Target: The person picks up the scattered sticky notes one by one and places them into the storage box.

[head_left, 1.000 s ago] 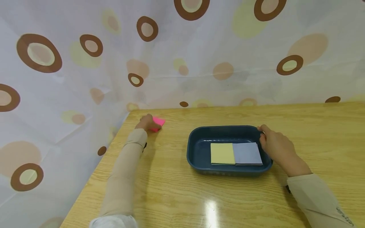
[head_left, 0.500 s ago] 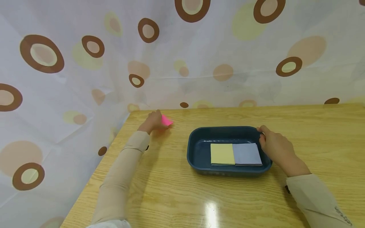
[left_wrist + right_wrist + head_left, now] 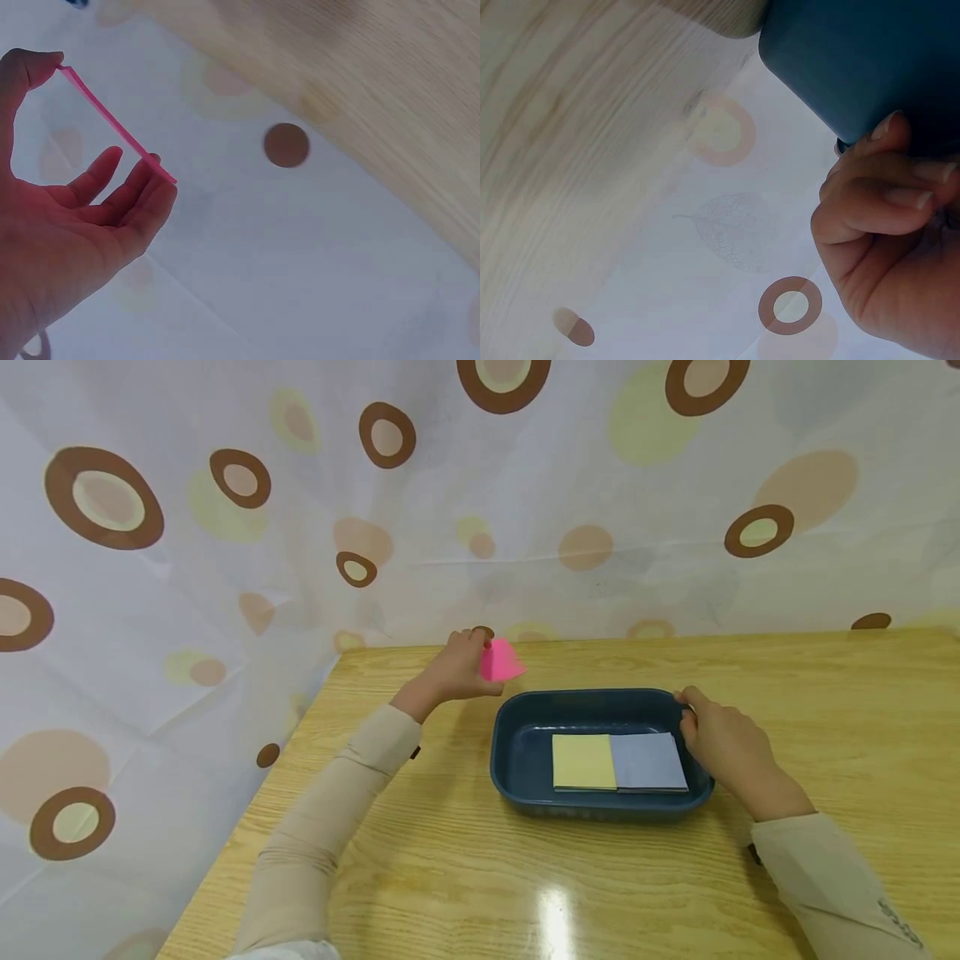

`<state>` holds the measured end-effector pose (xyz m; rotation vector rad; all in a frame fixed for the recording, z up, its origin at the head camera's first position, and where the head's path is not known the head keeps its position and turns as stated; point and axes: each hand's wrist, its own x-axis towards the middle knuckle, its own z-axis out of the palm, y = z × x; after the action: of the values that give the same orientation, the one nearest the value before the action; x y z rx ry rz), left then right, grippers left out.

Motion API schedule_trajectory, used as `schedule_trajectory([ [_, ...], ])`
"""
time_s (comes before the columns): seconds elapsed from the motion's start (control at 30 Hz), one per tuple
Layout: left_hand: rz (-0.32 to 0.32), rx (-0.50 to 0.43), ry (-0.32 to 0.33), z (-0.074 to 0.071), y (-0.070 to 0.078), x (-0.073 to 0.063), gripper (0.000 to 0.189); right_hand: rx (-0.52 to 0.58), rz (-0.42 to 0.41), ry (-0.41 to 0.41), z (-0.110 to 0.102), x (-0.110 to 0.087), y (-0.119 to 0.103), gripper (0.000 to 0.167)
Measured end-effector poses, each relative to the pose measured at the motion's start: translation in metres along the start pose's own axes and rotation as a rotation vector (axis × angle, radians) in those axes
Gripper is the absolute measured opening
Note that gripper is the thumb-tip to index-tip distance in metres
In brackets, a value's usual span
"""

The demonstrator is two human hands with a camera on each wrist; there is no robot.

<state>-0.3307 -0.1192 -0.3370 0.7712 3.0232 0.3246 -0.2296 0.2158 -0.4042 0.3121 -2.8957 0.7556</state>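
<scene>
My left hand (image 3: 459,668) pinches a thin pad of pink sticky notes (image 3: 501,662) by its edges, raised beyond the far left corner of the dark blue tray (image 3: 517,797). In the left wrist view the pink pad (image 3: 120,127) spans from the thumb tip to the fingertips, seen edge-on. My right hand (image 3: 729,750) grips the tray's right end, thumb over the rim. The right wrist view has its curled fingers (image 3: 870,206) against the tray's outer wall (image 3: 832,67). Inside the tray, a yellow pad (image 3: 583,762) and a grey-blue pad (image 3: 648,762) lie side by side.
The tray stands on a wooden table (image 3: 450,877). A white sheet with brown and beige circles (image 3: 480,485) hangs along the table's back and left edges. Bare tray floor (image 3: 528,768) shows left of the yellow pad.
My left hand has lifted the pink sticky notes off the table's far left and carried them right, toward the tray. The right hand and the tray have stayed in place.
</scene>
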Motion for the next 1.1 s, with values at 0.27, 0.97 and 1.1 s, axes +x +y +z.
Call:
schedule_trajectory([
  [0.27, 0.227, 0.072, -0.167, 0.005, 0.065, -0.004, 0.053, -0.003, 0.000, 0.006, -0.001, 0.001, 0.003, 0.036],
  [0.97, 0.272, 0.392, -0.528, 0.054, 0.115, -0.002, 0.076, -0.001, 0.004, 0.029, 0.004, 0.001, -0.004, 0.034],
  [1.1, 0.292, 0.392, -0.523, 0.061, 0.113, -0.002, 0.075, 0.002, 0.009, 0.028, 0.005, 0.000, -0.006, 0.035],
])
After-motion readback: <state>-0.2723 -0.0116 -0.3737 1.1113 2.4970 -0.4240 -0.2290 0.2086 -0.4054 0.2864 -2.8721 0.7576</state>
